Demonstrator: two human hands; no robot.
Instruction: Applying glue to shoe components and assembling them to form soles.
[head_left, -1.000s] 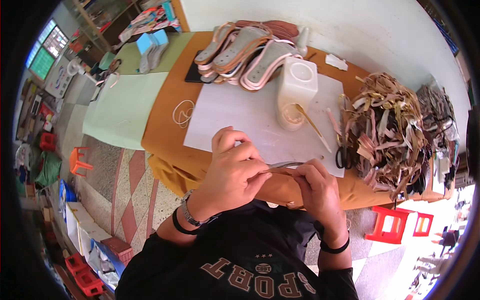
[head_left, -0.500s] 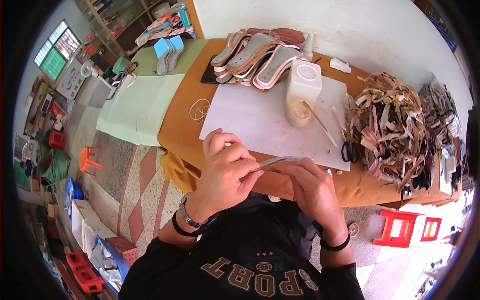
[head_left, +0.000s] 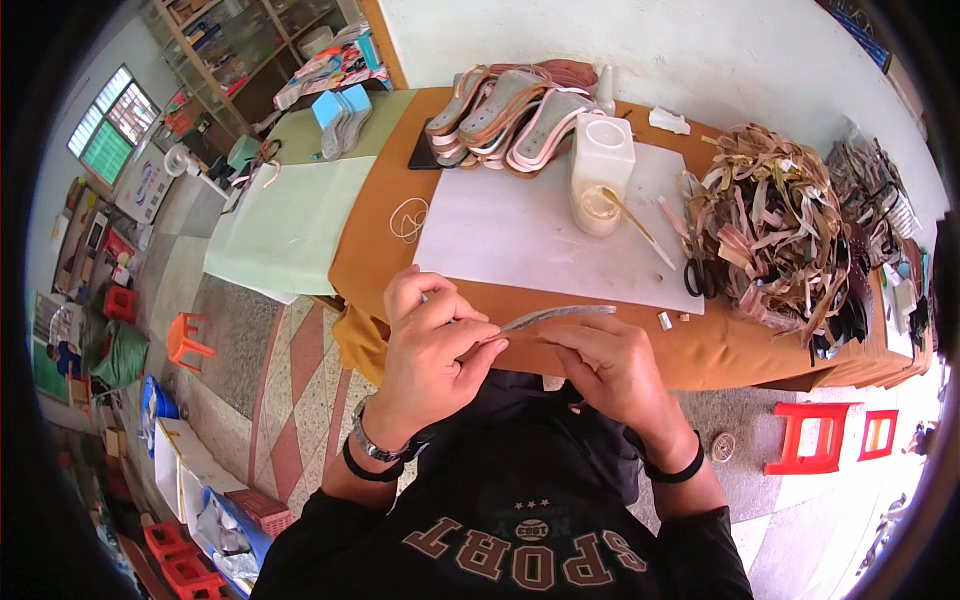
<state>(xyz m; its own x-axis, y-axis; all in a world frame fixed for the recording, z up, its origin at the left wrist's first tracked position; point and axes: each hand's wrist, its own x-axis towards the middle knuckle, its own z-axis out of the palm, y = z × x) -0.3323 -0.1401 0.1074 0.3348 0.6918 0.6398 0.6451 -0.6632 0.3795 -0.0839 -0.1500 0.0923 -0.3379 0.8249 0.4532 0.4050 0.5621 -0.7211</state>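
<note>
Both my hands are above the near edge of the table, holding a thin grey insole (head_left: 560, 313) seen almost edge-on. My left hand (head_left: 432, 350) pinches its left end between thumb and fingers, the other fingers curled. My right hand (head_left: 617, 372) is closed at its right part, under the raised edge; its fingertips are partly hidden. What else may lie between the fingers is too small to tell. Beyond them, a white sheet (head_left: 480, 235) bears a cut white plastic bottle (head_left: 603, 150) of pale paste, with a brush (head_left: 640, 228) leaning in its opening.
Stacked insoles (head_left: 505, 110) lie at the back. Black-handled scissors (head_left: 697, 275) lie beside a big heap of brown and pink strips (head_left: 775, 240) on the right. A loop of thread (head_left: 408, 220) is left of the sheet. Red stools (head_left: 808, 440) stand on the floor.
My hands have shifted slightly left in view and a little apart. The insole now shows more, its right end raised above my right hand. My right fingers have slid along beneath it.
</note>
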